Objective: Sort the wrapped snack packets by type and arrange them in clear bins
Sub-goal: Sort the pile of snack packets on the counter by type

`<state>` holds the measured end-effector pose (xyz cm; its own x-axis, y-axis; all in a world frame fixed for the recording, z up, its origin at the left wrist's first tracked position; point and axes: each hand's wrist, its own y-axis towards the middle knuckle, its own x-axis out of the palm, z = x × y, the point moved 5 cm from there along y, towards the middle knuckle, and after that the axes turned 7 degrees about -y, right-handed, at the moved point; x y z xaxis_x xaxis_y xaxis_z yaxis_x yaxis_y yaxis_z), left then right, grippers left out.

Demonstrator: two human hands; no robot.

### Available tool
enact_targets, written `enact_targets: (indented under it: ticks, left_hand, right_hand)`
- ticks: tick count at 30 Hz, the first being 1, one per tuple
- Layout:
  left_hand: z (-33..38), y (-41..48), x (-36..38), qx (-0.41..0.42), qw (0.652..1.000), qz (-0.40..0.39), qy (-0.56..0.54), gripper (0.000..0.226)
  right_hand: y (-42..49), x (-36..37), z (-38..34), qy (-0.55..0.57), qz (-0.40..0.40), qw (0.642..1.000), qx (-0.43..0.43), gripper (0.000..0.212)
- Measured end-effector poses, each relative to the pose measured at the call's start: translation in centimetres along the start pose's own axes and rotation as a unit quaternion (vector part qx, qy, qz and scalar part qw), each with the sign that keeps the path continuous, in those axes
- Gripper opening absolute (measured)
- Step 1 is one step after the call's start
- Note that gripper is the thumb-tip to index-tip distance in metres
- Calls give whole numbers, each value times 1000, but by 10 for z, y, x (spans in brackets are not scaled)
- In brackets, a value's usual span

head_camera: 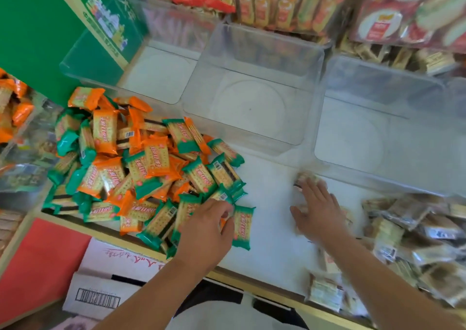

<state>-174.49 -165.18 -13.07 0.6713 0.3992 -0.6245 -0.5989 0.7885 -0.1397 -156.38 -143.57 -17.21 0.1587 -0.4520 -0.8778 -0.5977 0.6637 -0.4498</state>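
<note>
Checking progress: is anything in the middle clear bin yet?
No, the middle clear bin shows only its bare floor, with no packet inside.

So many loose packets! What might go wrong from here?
Orange and green packets lie mixed in one pile, so the left hand, pinching a green packet, may drag an orange one along. Pale packets sit at the shelf's front edge by the right forearm; a sweep might knock them off.

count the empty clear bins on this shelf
3, side by side along the shelf's back: the left empty clear plastic bin by the green carton, the middle bin, and the right bin. Stocked bins behind them are not counted.
</note>
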Motion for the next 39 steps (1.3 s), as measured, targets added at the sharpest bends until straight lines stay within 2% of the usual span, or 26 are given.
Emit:
enact_targets:
  ticks: [3, 5, 7, 9, 10, 12, 13, 15, 18, 21, 23, 25, 26, 28, 29, 31, 33, 35, 37, 39]
  left_hand:
    - [22, 6, 34, -19, 998, -58, -35, 14]
    - [39, 6, 67, -54, 988, -134, -53, 17]
    - [57, 3, 107, -84, 970, -221, -58, 34]
    - [76, 1, 144, -98, 956, -273, -43, 60]
    - [83, 3, 159, -96, 954, -284, -22, 75]
    - [97, 9, 185, -58, 952, -295, 60, 97]
    - [103, 12, 197, -24, 950, -293, 100, 102]
    - [112, 18, 217, 34, 944, -293, 145, 107]
    - [111, 20, 228, 39, 945, -281, 161, 102]
    - [100, 24, 213, 24, 970, -204, 126, 83]
    - [90, 24, 201, -18, 985, -158, 67, 78]
    - [84, 24, 194, -54, 989, -134, 34, 83]
    - [86, 25, 192, -43, 990, -126, 51, 87]
    - [101, 22, 191, 32, 989, -107, 94, 85]
    - [116, 19, 196, 75, 986, -114, 90, 81]
    - [146, 8, 218, 127, 969, -191, 95, 75]
    - [171, 1, 248, 154, 940, -263, 154, 76]
    - [186, 2, 271, 166, 922, -301, 178, 78]
    - [197, 3, 285, 155, 922, -324, 147, 78]
    - [209, 6, 291, 154, 933, -303, 120, 78]
  right_hand:
    - [-28, -26, 14, 97, -11, 994, 41, 62]
    - [-56, -41, 21, 164, -10, 985, 52, 47]
    - [-86, -48, 36, 208, 18, 977, 47, 34]
    - [-116, -53, 61, 244, 60, 966, 56, 26]
    - [-129, -57, 77, 236, 105, 964, 57, 23]
    - [-147, -61, 112, 127, 208, 968, 58, 26]
    - [-149, -58, 127, 79, 228, 969, 58, 32]
    - [-142, -45, 153, 45, 205, 977, 48, 45]
    - [-124, -27, 173, -4, 135, 991, 15, 57]
    - [-111, -27, 180, -22, 136, 990, -14, 54]
    - [-110, -33, 183, 30, 171, 984, -29, 46]
    - [-118, -43, 189, 102, 233, 966, -40, 38]
    - [-123, -50, 191, 131, 258, 956, -40, 35]
    - [-136, -65, 200, 153, 294, 943, -25, 29]
    - [-143, -70, 206, 145, 306, 941, -3, 30]
    - [-153, -73, 222, 119, 310, 942, 57, 41]
    - [-160, -65, 238, 105, 279, 946, 124, 55]
    - [-166, -56, 248, 88, 239, 952, 169, 68]
    - [-177, -51, 255, 96, 236, 950, 181, 74]
    - [-191, -52, 261, 117, 265, 940, 180, 69]
